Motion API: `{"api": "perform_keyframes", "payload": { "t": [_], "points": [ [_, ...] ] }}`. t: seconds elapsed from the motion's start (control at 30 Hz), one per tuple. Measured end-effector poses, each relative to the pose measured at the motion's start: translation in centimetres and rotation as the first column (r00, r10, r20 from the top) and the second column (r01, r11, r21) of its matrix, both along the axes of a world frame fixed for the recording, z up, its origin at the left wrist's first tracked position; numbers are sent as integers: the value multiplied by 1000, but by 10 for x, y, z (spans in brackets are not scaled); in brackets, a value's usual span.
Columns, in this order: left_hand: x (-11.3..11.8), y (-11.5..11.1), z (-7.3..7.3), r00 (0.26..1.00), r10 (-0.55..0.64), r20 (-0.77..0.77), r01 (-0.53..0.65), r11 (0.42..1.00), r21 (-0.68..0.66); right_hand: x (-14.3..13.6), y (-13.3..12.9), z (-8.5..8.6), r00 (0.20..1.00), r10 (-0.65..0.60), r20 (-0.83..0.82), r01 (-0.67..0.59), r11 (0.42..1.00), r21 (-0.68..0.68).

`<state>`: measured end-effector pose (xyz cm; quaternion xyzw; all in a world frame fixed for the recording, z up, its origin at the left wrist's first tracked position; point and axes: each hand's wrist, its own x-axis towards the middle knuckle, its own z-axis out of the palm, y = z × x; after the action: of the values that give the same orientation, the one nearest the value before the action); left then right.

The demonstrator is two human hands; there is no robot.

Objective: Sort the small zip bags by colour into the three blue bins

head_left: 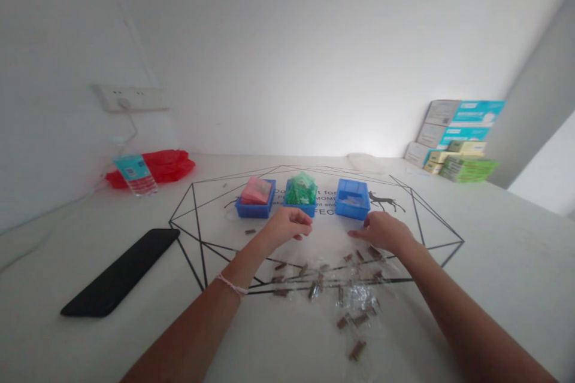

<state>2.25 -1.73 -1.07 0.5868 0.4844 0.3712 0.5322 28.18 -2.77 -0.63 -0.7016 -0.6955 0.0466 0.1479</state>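
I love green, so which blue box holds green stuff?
The middle box; the left box holds pink stuff, and the right box something pale.

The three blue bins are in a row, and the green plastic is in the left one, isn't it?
Not the left bin: the head view shows the green plastic in the middle bin. The three blue bins are in a row.
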Motion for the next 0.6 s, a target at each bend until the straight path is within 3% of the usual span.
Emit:
{"api": "perform_keyframes", "payload": {
  "t": [0.1, 0.23, 0.47, 0.53, 0.6],
  "points": [
    [0, 1, -1, 1000, -4, -10, 4, 1000, -7, -5, 0, -5, 998, 64, -3, -64, 997, -50],
    [0, 1, -2, 1000, -16, -13, 16, 1000, -16, -14, -2, -5, 966, 189, -178, -199, 979, -41],
    [3, -2, -5, 985, -138, -103, 135, 990, -42, -23, -3, -7, 915, 187, -358, -206, 979, -14],
    [5, -5, -4, 980, -163, -119, 160, 987, -32, -28, -4, -6, 826, 180, -534, -250, 966, -61],
    [6, -9, -3, 977, -185, -106, 182, 983, -36, -35, -8, -5, 629, 159, -761, -375, 919, -119]
  ]
}}
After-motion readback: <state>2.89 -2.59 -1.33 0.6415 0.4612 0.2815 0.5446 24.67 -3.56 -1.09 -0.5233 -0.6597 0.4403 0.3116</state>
